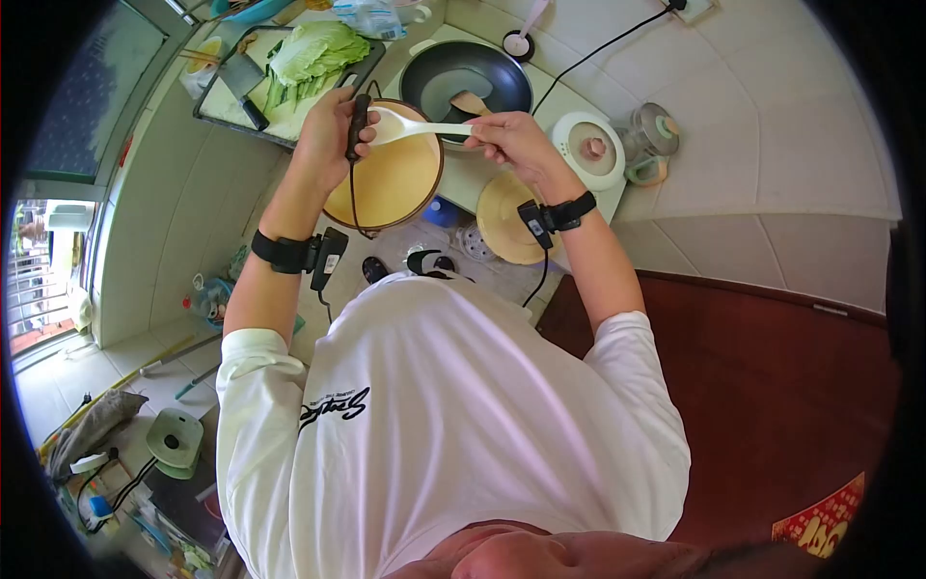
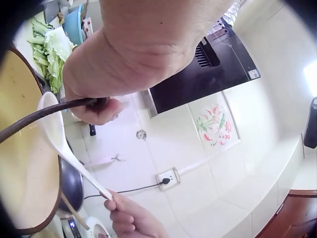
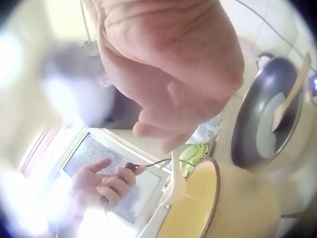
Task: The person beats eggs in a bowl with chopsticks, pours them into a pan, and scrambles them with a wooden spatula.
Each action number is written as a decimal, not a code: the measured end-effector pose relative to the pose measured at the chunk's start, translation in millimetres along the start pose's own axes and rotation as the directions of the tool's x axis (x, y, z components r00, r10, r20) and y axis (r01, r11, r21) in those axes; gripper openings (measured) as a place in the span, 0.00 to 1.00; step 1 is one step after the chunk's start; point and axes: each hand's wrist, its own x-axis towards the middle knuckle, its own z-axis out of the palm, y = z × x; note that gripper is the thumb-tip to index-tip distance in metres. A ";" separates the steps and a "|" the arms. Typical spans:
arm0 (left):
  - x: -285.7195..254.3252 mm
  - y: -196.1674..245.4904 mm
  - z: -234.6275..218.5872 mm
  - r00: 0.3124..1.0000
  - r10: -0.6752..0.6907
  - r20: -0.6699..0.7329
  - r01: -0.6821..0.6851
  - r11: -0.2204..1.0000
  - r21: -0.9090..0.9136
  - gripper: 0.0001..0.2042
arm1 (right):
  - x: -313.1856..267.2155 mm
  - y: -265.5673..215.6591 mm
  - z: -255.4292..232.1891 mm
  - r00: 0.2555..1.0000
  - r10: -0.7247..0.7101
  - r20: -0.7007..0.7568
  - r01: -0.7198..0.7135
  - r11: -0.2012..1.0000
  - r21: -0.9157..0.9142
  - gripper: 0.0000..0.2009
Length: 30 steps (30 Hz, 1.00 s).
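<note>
My left hand (image 1: 333, 135) grips the black grip (image 1: 359, 125) of a wire bail handle, which loops over a large yellow pot (image 1: 338, 207) with a brown rim. With thumb and fingers, my right hand (image 1: 516, 143) pinches the handle end of a long white soup spoon (image 1: 429, 127). The spoon's bowl overlaps the pot's opening beside my left hand. Seen in the left wrist view, the spoon (image 2: 77, 161) slants from the pot (image 2: 52, 218) down to my right hand (image 2: 133, 215). The pot's inside (image 3: 190, 210) is yellow in the right wrist view.
Behind the pot stands a dark frying pan (image 1: 424, 82) with a wooden spatula (image 1: 470, 103). Cabbage leaves (image 1: 318, 53) and a cleaver (image 1: 241, 77) lie on a board at the left. A white lidded cooker (image 1: 569, 130) and a glass jug (image 1: 656, 125) stand right.
</note>
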 end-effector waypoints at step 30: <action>3.5 -3.5 -7.0 1.000 -0.005 -0.024 0.004 0.999 -0.038 0.14 | 33.6 37.2 -47.4 0.770 -0.605 0.203 0.222 -0.045 -0.974 0.15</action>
